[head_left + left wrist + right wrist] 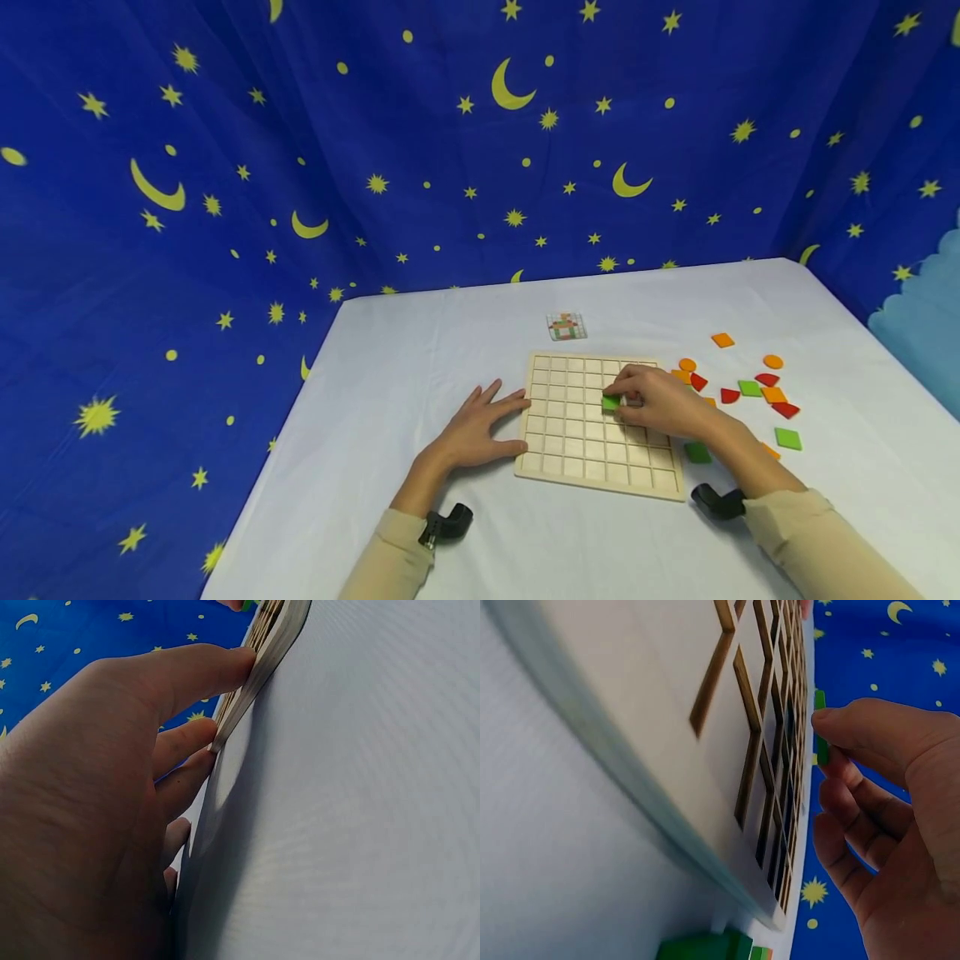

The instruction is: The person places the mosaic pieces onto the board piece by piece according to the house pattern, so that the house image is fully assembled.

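Observation:
A light wooden grid board (573, 433) with square recesses lies on the white table. My right hand (660, 402) pinches a green square tile (611, 403) between thumb and fingers, over the board's right half. In the right wrist view the green tile (822, 727) shows edge-on, just above the grid. My left hand (476, 429) lies spread at the board's left edge, thumb and fingertips touching its side. The left wrist view shows those fingers against the rim of the board (274, 664).
Right of the board lie scattered tiles: green squares (788, 439), orange squares (722, 340), orange circles (773, 362) and red quarter-round pieces (730, 396). A small pattern card (566, 327) lies behind the board. A blue star-print curtain (450, 150) hangs around the table.

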A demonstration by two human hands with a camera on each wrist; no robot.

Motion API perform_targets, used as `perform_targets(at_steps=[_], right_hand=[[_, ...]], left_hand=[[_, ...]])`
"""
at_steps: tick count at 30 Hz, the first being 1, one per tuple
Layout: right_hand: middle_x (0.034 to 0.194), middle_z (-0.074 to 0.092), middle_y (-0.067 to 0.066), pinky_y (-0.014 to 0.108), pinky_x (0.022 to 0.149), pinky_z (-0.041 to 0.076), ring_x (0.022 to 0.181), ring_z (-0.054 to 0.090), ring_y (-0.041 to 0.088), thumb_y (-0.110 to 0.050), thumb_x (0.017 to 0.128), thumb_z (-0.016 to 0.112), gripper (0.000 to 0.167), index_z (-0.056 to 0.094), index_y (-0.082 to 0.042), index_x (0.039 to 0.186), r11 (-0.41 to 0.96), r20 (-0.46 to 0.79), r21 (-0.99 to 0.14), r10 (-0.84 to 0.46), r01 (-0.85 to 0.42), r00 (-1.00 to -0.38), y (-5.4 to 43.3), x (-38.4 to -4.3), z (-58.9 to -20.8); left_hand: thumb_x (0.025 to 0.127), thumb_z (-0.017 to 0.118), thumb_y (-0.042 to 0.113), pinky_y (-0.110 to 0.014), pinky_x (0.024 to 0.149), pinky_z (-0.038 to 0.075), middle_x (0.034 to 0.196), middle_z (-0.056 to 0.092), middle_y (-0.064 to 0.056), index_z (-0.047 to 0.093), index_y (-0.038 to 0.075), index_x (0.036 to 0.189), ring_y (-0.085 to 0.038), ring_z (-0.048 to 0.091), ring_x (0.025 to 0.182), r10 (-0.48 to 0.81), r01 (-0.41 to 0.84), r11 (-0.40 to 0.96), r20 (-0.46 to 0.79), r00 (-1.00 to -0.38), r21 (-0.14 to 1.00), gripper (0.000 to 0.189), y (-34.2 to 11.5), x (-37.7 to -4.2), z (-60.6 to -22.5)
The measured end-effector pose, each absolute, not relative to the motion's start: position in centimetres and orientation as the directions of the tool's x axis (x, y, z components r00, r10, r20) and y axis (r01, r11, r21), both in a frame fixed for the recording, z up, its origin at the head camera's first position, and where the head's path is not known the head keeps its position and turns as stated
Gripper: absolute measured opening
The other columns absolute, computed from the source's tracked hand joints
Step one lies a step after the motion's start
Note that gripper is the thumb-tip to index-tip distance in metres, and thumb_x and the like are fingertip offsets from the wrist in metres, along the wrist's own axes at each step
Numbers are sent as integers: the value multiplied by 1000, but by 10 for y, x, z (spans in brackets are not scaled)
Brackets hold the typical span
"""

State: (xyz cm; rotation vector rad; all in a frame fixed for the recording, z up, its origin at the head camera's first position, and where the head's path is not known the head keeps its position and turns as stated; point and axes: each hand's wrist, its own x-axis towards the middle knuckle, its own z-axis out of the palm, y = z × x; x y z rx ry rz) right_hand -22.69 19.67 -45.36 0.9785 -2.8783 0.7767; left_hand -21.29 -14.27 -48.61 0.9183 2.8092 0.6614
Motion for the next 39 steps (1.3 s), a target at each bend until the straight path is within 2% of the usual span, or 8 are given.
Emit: perform_targets(at_steps=[15,24,31,39], right_hand=[[100,61,-8,28,68,48,77,52,10,-18,84,73,28,74,-12,111,644,141,-473,-618,-601,-774,174,-231,-458],[99,63,-5,26,64,46,73,51,7,-16,83,74,27,74,-12,109,592,176,-506,-642,-628,-747,162,-232,-458],[99,63,-4,25,62,46,71,50,4,-16,84,74,26,74,-13,109,575,189,-486,-666,-658,-722,154,-232,-458],[100,62,-6,25,64,49,76,56,9,-18,83,75,28,74,-11,110,538,145,-545,-694,-642,-705,142,-230,-457]], left_hand=[[83,61,63,-40,117,1,151,30,19,45,32,144,-19,8,145,585,529,718,19,-811,452,70,-143,-211,-487],[83,61,63,-39,117,1,151,29,20,45,33,144,-19,8,145,580,525,721,20,-815,452,70,-144,-212,-485],[83,61,63,-39,117,2,151,29,20,45,33,144,-19,8,145,584,534,720,28,-811,444,70,-144,-214,-487],[83,59,64,-39,117,1,151,29,21,44,35,144,-18,8,145,585,530,720,20,-811,448,70,-144,-214,-488]])
